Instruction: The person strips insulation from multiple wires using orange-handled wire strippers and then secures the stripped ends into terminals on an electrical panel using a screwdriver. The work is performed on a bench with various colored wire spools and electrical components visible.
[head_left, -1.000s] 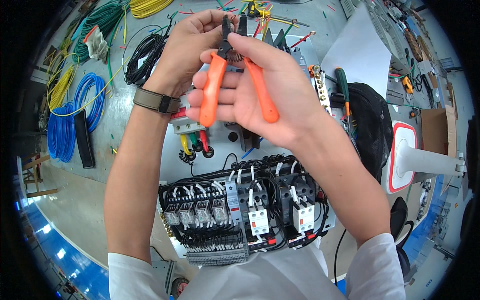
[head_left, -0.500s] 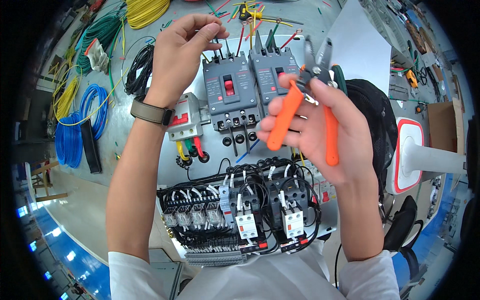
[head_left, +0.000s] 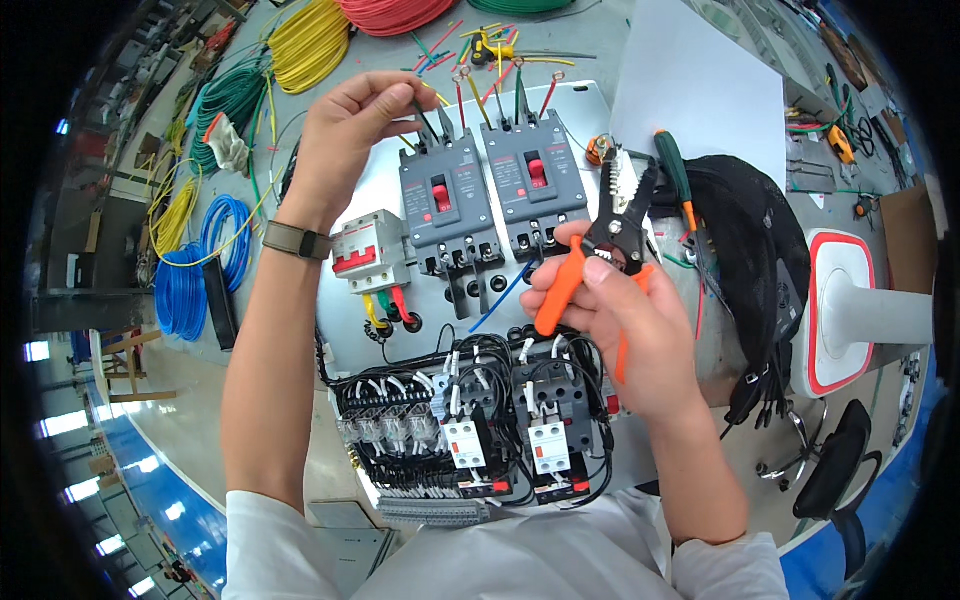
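My right hand (head_left: 645, 335) grips a wire stripper (head_left: 564, 296) with orange handles. Its dark, toothed jaws point away from me and stand apart, with no wire between them. With thumb and fingers pinched, my left hand (head_left: 350, 125) holds a thin dark green wire (head_left: 425, 120) rising from the top of the left grey circuit breaker (head_left: 425, 205). A second grey breaker (head_left: 545, 195) stands to its right, with red, yellow and green wires ending in ring-shaped tips. Both breakers have red toggles and sit on a metal mounting plate (head_left: 350, 305).
A small white breaker (head_left: 372, 248) sits left of the grey ones. Nearer me is a row of wired relays and contactors (head_left: 545, 395). Blue (head_left: 180, 300) and yellow (head_left: 310, 45) wire coils lie left and far. A green-handled screwdriver (head_left: 673, 165) and black bag (head_left: 755, 240) are at right.
The wire stripper has come nearer and lower with my right hand, and its jaws have spread wider. My left hand has shifted slightly left and nearer, still pinching the wire. The view has shifted.
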